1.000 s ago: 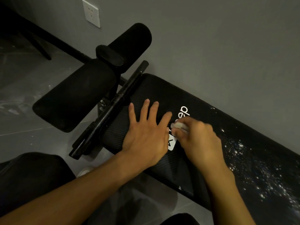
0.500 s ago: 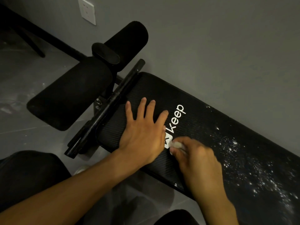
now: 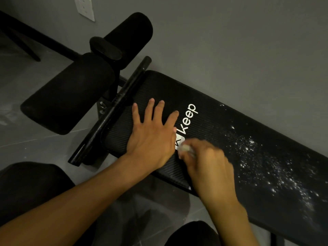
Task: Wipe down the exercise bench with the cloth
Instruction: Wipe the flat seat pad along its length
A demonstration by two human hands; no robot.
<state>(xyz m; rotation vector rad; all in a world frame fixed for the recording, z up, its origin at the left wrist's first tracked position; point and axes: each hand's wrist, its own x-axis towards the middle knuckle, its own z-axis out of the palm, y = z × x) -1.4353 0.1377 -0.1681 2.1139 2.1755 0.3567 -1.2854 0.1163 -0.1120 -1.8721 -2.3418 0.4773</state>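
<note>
2 bare hands over the black exercise bench (image 3: 221, 125), head view only. Bench pad runs along the grey wall (image 3: 230, 41), ribbed surface, white "Keep" logo (image 3: 189, 119) printed on it.

Left hand (image 3: 152, 139) lies flat on the pad, palm down, fingers (image 3: 150, 110) spread and released, grasping nothing. Index fingertip is just beside the logo.

Right hand (image 3: 207, 166) is clenched on a small white cloth (image 3: 185, 149); only a bit of it shows past the fingers. Cloth is pressed to the pad, touching the white square at the logo's lower end, just beside the left hand. Right hand is motion-blurred.

White specks (image 3: 266, 162) are scattered over the pad to the right of the right hand.

Past the pad's end: black bar (image 3: 113, 110), then 2 black foam rollers (image 3: 71, 96). White wall socket (image 3: 84, 7) at top left. Grey floor (image 3: 35, 139) below.
</note>
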